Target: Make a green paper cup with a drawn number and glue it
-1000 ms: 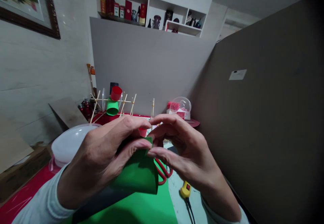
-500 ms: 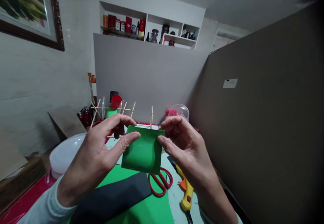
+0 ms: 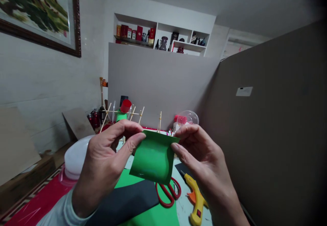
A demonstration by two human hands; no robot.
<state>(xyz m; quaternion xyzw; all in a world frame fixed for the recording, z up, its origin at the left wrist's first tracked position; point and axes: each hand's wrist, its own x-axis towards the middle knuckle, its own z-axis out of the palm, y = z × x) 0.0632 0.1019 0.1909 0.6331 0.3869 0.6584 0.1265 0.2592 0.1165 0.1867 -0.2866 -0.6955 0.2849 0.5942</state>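
A small green foam sheet (image 3: pixel 153 158), slightly curved, hangs between my two hands. My left hand (image 3: pixel 109 161) pinches its upper left corner between thumb and fingers. At the upper right corner, my right hand (image 3: pixel 201 158) grips it the same way. Below the piece lie red-handled scissors (image 3: pixel 167 198), their blades out of sight. A dark grey strip (image 3: pixel 127 202) rests on a larger green sheet (image 3: pixel 155 217) under my hands. The yellow glue gun (image 3: pixel 196 202) lies on the table below my right hand.
Thin wooden sticks (image 3: pixel 122 112) joined into a frame stand behind my hands, near a red cup (image 3: pixel 126 106). A white plastic tub (image 3: pixel 76 158) is at the left. Clear plastic containers (image 3: pixel 189 117) sit at the back right. Grey panels (image 3: pixel 163 83) enclose the back and right.
The view has shifted so that everything appears farther right and slightly lower. Both hands keep hold of the green foam sheet, which now tilts a little more, its right side lower.
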